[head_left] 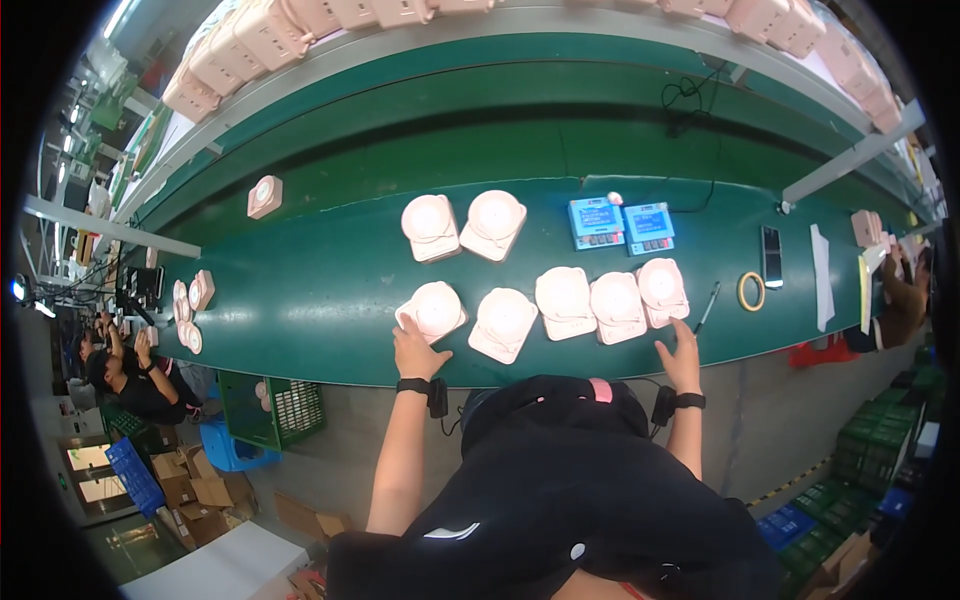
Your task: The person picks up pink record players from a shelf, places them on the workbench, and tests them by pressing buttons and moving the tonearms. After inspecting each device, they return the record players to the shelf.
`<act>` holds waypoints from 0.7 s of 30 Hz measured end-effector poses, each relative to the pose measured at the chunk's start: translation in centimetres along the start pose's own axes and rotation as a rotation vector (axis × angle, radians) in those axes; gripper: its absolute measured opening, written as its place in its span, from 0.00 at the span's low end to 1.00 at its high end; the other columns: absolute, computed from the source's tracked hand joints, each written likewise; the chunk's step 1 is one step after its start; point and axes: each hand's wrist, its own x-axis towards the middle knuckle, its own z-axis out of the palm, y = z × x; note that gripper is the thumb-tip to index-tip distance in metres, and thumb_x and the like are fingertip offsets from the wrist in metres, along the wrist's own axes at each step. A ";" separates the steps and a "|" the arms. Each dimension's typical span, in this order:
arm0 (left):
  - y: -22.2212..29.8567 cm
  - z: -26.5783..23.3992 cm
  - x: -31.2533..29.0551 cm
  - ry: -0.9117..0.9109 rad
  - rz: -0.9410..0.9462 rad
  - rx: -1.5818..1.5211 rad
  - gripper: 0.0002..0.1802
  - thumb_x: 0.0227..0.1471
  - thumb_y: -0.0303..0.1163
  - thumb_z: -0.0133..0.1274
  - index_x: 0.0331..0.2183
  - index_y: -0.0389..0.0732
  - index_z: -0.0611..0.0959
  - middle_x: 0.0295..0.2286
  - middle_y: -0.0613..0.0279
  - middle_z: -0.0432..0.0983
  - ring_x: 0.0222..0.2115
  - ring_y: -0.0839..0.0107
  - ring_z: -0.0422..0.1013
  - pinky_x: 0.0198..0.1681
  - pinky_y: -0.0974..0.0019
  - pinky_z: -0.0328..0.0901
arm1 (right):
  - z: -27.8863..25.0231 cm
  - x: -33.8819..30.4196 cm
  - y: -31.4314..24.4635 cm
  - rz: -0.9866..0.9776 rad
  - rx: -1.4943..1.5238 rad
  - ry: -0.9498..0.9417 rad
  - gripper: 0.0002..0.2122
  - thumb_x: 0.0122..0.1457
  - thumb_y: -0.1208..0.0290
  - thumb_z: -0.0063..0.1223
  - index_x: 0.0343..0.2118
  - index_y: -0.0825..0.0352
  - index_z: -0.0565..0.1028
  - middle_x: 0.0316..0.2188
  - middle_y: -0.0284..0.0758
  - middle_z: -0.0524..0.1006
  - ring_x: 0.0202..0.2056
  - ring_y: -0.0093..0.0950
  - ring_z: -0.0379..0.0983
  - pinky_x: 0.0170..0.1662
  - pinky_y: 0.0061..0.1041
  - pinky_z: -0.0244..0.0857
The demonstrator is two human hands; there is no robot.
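Several pale pink devices with round white tops and thin loops of cord or tubing lie in a front row on the green worktable (350, 350). My left hand (415, 352) touches the lower left edge of the leftmost device (434, 308), its thumb spread away from the fingers. At the row's other end, my right hand (681, 357) has its fingers apart, and its fingertips are at the lower edge of the rightmost device (662, 290). Between them sit a tilted device (502, 325) and two more close together. Neither hand grips anything.
Behind the row stand two more pink devices (429, 225) and two blue boxes with screens (598, 222). To the right lie a pen (708, 306), a tape roll (751, 291) and a phone (771, 256). A shelf (400, 48) carries pink housings overhead. Co-workers sit at both sides.
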 end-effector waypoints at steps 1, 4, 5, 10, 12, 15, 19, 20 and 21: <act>0.6 0.4 -0.5 -0.005 -0.014 -0.017 0.63 0.24 0.37 0.70 0.56 0.33 0.49 0.41 0.42 0.62 0.41 0.50 0.65 0.43 0.59 0.65 | 0.3 0.3 0.0 -0.025 0.001 0.005 0.24 0.45 0.75 0.57 0.49 0.68 0.66 0.48 0.44 0.68 0.49 0.40 0.63 0.50 0.32 0.59; 0.7 3.0 -1.9 0.138 -0.023 -0.215 0.60 0.27 0.35 0.68 0.57 0.32 0.49 0.40 0.45 0.63 0.38 0.52 0.66 0.42 0.60 0.64 | 0.7 1.5 -0.2 -0.066 -0.002 0.023 0.24 0.45 0.75 0.57 0.48 0.68 0.67 0.46 0.43 0.69 0.47 0.40 0.65 0.49 0.31 0.60; 0.4 4.0 -2.4 0.212 -0.036 -0.313 0.59 0.28 0.34 0.67 0.57 0.32 0.49 0.39 0.46 0.63 0.37 0.54 0.66 0.41 0.60 0.64 | 0.6 2.1 -0.3 -0.004 0.055 -0.033 0.23 0.45 0.75 0.58 0.47 0.68 0.67 0.44 0.43 0.70 0.46 0.39 0.65 0.48 0.31 0.61; -1.0 8.2 -3.5 0.199 -0.242 -0.629 0.56 0.31 0.33 0.65 0.57 0.32 0.50 0.35 0.51 0.64 0.34 0.57 0.65 0.39 0.60 0.63 | 1.1 3.8 -1.2 0.225 0.203 -0.208 0.23 0.44 0.73 0.60 0.45 0.69 0.67 0.43 0.43 0.68 0.46 0.39 0.64 0.47 0.33 0.59; -1.8 8.5 -3.1 0.197 -0.142 -0.508 0.54 0.32 0.34 0.64 0.57 0.33 0.51 0.33 0.52 0.64 0.32 0.58 0.64 0.38 0.60 0.62 | 1.4 3.9 -0.3 0.264 0.216 -0.236 0.23 0.43 0.72 0.61 0.44 0.69 0.67 0.44 0.44 0.67 0.47 0.40 0.62 0.48 0.34 0.58; -1.9 8.0 -2.7 0.165 -0.084 -0.442 0.52 0.33 0.34 0.64 0.56 0.34 0.53 0.32 0.53 0.64 0.31 0.59 0.63 0.37 0.60 0.62 | 4.3 3.7 2.8 0.175 0.002 0.187 0.32 0.39 0.66 0.65 0.47 0.69 0.62 0.50 0.48 0.58 0.52 0.44 0.54 0.53 0.39 0.51; -2.2 7.9 -2.5 0.105 -0.088 -0.419 0.49 0.34 0.35 0.63 0.55 0.34 0.55 0.33 0.52 0.64 0.32 0.58 0.64 0.38 0.60 0.62 | 6.9 3.6 4.7 0.117 -0.017 0.260 0.46 0.32 0.59 0.70 0.54 0.67 0.52 0.54 0.51 0.49 0.55 0.48 0.46 0.57 0.42 0.43; -2.4 8.1 -2.5 0.111 -0.094 -0.411 0.49 0.34 0.35 0.63 0.55 0.35 0.56 0.33 0.52 0.64 0.32 0.58 0.64 0.38 0.60 0.62 | 7.5 3.3 4.8 0.123 -0.015 0.262 0.46 0.32 0.59 0.70 0.54 0.67 0.52 0.54 0.51 0.49 0.55 0.48 0.46 0.57 0.42 0.43; -2.2 8.1 -2.5 0.117 -0.100 -0.405 0.48 0.34 0.35 0.63 0.55 0.35 0.56 0.33 0.51 0.64 0.32 0.58 0.64 0.38 0.59 0.62 | 8.0 3.2 4.4 0.158 0.071 0.245 0.49 0.31 0.58 0.70 0.55 0.67 0.50 0.54 0.52 0.48 0.55 0.48 0.46 0.57 0.41 0.43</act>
